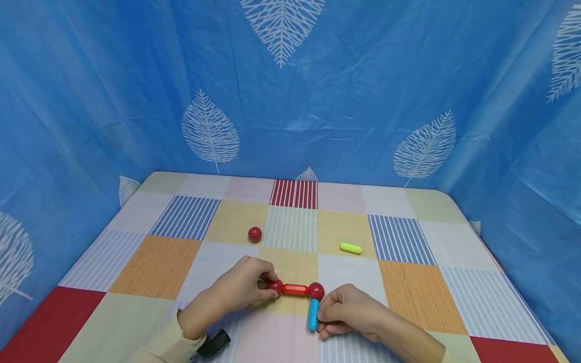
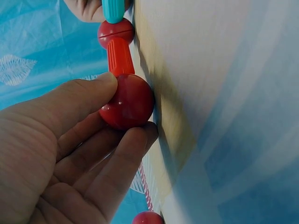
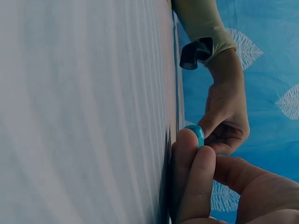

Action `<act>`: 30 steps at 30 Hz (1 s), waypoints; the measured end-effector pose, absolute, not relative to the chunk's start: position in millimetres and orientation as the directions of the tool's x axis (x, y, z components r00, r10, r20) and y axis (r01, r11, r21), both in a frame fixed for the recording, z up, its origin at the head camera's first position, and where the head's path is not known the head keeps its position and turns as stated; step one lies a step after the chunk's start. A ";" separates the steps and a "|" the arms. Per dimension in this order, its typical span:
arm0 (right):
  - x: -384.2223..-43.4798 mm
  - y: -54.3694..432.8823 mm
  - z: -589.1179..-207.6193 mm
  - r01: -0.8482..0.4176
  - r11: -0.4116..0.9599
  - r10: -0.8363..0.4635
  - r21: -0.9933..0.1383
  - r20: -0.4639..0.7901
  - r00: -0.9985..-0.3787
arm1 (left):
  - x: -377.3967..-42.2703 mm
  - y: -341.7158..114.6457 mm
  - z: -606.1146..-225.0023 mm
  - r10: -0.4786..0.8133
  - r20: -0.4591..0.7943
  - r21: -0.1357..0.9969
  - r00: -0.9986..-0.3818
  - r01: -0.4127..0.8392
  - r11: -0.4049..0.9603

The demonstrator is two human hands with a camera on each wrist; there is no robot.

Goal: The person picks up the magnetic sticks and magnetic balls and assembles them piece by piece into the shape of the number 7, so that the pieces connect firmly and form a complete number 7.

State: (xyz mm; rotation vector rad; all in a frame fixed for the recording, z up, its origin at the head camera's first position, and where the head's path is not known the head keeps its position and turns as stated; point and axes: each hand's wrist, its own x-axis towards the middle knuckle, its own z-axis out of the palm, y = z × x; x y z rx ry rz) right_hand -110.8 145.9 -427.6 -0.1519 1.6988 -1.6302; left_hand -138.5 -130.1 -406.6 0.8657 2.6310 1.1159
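My left hand (image 1: 247,283) pinches a dark red ball (image 2: 127,101) between thumb and fingers, low over the cloth. A red-orange rod (image 1: 295,289) joins that ball to a second red ball (image 1: 316,291) on the right. From this second ball a blue rod (image 1: 313,315) extends toward the front edge, at roughly a right angle to the red-orange rod. My right hand (image 1: 347,312) holds the blue rod from its right side with thumb and fingers. In the right wrist view only the end of the blue rod (image 3: 195,132) shows; the fingers hide the rest.
A loose red ball (image 1: 255,234) lies farther back, left of centre. A yellow-green rod (image 1: 351,248) lies back right of the joined pieces. The patchwork tablecloth (image 1: 168,267) covers the table, and a blue curtain with white leaves (image 1: 317,101) hangs behind and at both sides.
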 end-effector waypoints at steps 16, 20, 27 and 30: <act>-130.9 168.8 -409.3 0.091 0.464 -0.310 -0.881 -0.258 -0.915 | -138.1 -130.0 -406.4 0.582 0.098 0.677 -0.808 0.482 0.556; -138.1 172.6 -404.3 0.055 0.533 -0.195 -0.844 -0.186 -0.963 | -138.6 -129.7 -406.4 0.591 0.109 0.649 -0.800 0.507 0.567; -152.3 181.6 -403.4 -0.049 0.669 -0.114 -0.742 -0.037 -0.993 | -139.3 -129.2 -405.9 0.599 0.102 0.629 -0.795 0.517 0.580; -157.9 186.0 -405.0 -0.121 0.712 -0.121 -0.691 0.049 -0.991 | -139.7 -129.3 -406.7 0.601 0.101 0.627 -0.793 0.520 0.580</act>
